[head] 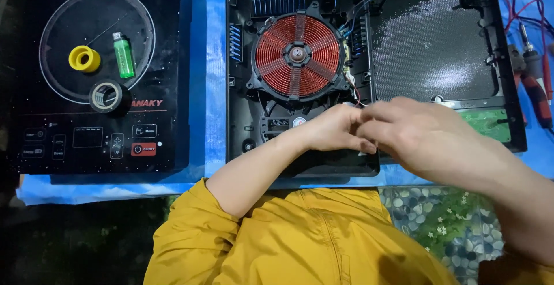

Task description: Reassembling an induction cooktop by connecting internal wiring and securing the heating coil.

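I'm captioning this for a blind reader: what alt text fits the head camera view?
Two bare hands, left hand and right hand, meet fingertip to fingertip over an opened induction cooker base with a copper coil. Its glass top panel lies to the left, bearing tape rolls and a green lighter.
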